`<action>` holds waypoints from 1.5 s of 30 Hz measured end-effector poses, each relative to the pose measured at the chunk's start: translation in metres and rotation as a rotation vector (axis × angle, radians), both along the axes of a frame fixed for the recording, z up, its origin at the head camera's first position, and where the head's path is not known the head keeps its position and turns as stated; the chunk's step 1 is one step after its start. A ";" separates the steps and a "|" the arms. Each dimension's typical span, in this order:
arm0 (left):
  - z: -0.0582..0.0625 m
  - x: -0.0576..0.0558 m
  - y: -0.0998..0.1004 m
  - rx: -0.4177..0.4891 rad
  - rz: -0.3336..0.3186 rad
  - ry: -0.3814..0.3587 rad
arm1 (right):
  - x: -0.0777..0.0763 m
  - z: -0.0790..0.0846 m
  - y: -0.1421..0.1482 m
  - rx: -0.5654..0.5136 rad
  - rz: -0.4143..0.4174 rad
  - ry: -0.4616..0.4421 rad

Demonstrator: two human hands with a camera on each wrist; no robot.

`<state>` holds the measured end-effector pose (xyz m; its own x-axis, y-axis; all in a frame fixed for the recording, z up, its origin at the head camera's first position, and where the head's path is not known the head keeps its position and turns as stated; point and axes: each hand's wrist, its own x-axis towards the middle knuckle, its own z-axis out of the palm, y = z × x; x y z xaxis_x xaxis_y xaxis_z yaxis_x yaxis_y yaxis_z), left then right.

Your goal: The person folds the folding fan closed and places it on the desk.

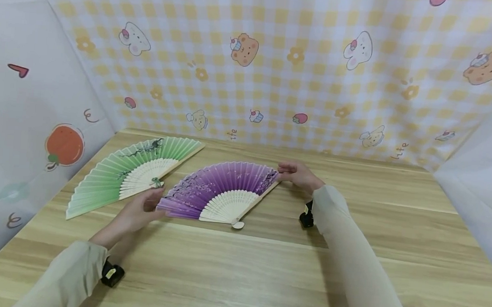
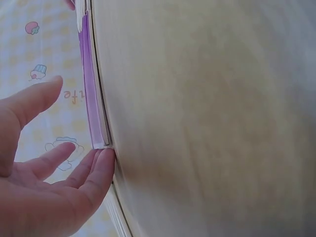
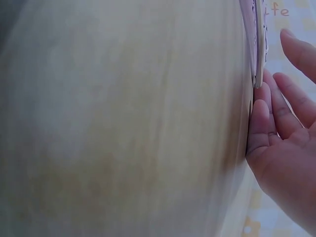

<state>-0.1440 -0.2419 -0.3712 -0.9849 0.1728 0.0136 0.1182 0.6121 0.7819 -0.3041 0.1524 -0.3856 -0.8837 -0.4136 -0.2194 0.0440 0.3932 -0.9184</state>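
Observation:
A purple folding fan [image 1: 227, 183] with pale ribs lies spread on the wooden table, its pivot end toward the front. At its left edge, my left hand [image 1: 141, 213] touches the outer corner with its fingertips; the left wrist view shows the thumb raised and apart from the fan [image 2: 90, 94]. On the opposite side, my right hand [image 1: 299, 175] has its fingertips against the fan's upper right corner, the thumb again apart in the right wrist view. Beyond my left hand a green folding fan [image 1: 142, 165] lies spread, tilted, with a small green tassel near its pivot.
The wooden table [image 1: 394, 240] reaches back to a yellow checked cloth [image 1: 268, 79] with cartoon prints. A white printed sheet [image 1: 26, 109] hangs at the left, and another white sheet [image 1: 483, 189] hangs at the right.

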 end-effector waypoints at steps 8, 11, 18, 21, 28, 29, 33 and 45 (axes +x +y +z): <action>-0.002 -0.002 -0.003 -0.011 0.011 -0.035 | -0.001 -0.002 0.001 0.021 0.015 0.017; -0.003 -0.003 -0.003 -0.009 0.006 -0.042 | -0.003 -0.003 0.002 0.026 0.017 0.023; -0.005 -0.005 -0.005 0.020 -0.004 -0.065 | -0.002 -0.001 0.002 0.041 0.018 0.020; -0.005 -0.006 -0.005 0.024 -0.005 -0.066 | 0.000 0.000 0.002 0.055 0.015 0.024; -0.006 -0.006 -0.006 -0.009 0.024 -0.066 | 0.002 0.001 0.000 0.069 0.010 0.024; -0.006 -0.006 -0.006 -0.012 0.028 -0.066 | 0.002 0.000 0.000 0.071 0.010 0.026; -0.007 -0.005 -0.005 -0.020 0.034 -0.056 | 0.003 -0.001 -0.001 0.076 0.007 0.036; -0.007 -0.004 -0.004 -0.031 0.027 -0.048 | 0.008 0.004 -0.005 0.100 -0.007 0.034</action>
<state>-0.1484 -0.2462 -0.3781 -0.9885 0.1463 -0.0384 0.0646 0.6382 0.7671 -0.2958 0.1478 -0.3817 -0.8942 -0.3844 -0.2293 0.0168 0.4831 -0.8754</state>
